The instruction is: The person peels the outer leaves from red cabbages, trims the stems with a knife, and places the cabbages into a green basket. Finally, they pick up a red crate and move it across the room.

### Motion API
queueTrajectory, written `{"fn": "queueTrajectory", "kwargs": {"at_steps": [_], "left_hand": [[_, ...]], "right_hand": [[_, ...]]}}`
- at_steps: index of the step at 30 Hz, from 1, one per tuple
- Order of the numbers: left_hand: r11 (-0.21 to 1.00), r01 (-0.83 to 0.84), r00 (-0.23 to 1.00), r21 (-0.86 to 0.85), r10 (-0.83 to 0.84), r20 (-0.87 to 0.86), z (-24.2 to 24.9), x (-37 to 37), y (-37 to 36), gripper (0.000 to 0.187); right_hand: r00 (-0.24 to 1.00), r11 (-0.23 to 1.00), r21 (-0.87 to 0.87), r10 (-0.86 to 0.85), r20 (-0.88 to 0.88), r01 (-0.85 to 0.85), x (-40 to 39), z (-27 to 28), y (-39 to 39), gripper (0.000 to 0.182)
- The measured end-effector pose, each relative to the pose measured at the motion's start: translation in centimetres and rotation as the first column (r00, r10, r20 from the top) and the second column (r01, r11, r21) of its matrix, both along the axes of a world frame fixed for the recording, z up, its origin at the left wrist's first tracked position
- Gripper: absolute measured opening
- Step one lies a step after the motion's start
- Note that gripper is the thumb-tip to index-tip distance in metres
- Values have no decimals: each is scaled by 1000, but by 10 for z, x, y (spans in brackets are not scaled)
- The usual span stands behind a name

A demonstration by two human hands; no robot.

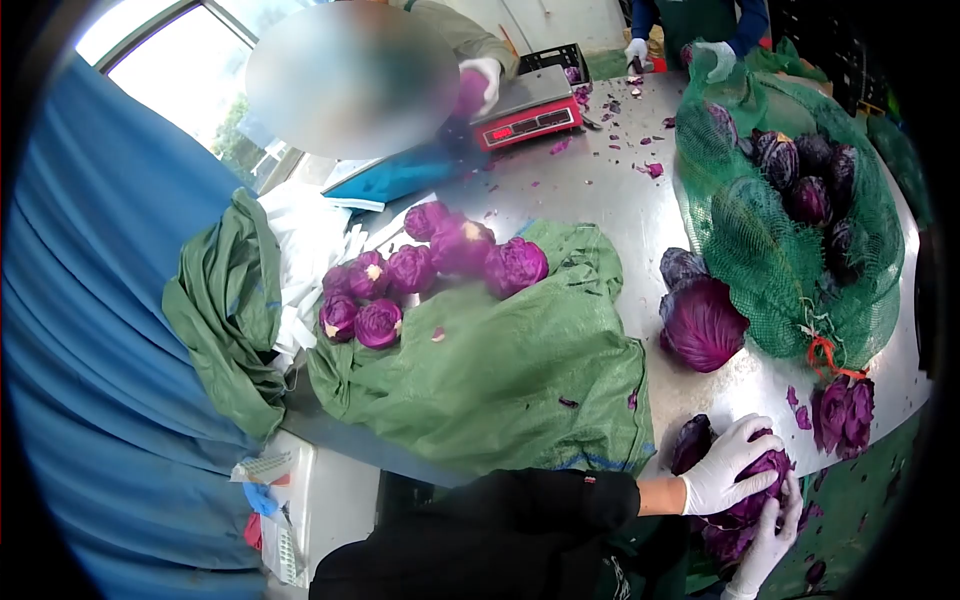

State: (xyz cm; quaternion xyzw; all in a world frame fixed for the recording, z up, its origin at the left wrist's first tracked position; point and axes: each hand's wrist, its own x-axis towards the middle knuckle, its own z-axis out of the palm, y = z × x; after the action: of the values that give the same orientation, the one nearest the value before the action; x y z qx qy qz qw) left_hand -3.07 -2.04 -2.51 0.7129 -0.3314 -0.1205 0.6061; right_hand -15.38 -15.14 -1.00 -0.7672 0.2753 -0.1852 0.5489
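At the table's near right edge, my left hand (735,466), in a white glove, curls its fingers over a purple cabbage (748,508). My right hand (772,540), gloved too, grips the same cabbage from the lower right. Loose, ruffled outer leaves show below and between the hands. A dark cabbage or leaf (692,444) lies just left of my left hand. Farther up the table rests a larger purple cabbage (704,325). To the right of my hands is a clump of purple leaves (843,415).
A green mesh sack (750,230) holds several cabbages. Trimmed cabbages (410,268) sit beside a green woven sack (500,360). Farther back stand a red scale (527,118) and two people, one with a white-gloved hand (480,85). Leaf scraps (652,170) litter the metal table.
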Motion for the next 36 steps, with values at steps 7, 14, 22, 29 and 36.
{"fn": "queueTrajectory", "kwargs": {"at_steps": [7, 14, 22, 29, 36], "left_hand": [[1000, 20, 997, -24, -18, 71, 2, 7, 5, 25], [986, 47, 976, -157, -79, -204, 6, 4, 8, 30], [995, 103, 993, 7, -103, 56, 6, 19, 5, 34], [1000, 25, 963, 6, -22, -270, 2, 12, 25, 61], [997, 65, 936, 37, -48, -349, 17, -6, 25, 120]], "right_hand": [[995, 865, -495, 101, 14, -81, 8, 2, 1, 40], [992, 585, -810, 121, 33, -45, 22, 34, 10, 32], [918, 893, -272, -390, -74, 358, 20, -8, -33, 16], [987, 958, -282, -88, -131, 48, -1, 3, 10, 52], [999, 928, -370, -19, 51, 36, -6, -12, 17, 46]]}}
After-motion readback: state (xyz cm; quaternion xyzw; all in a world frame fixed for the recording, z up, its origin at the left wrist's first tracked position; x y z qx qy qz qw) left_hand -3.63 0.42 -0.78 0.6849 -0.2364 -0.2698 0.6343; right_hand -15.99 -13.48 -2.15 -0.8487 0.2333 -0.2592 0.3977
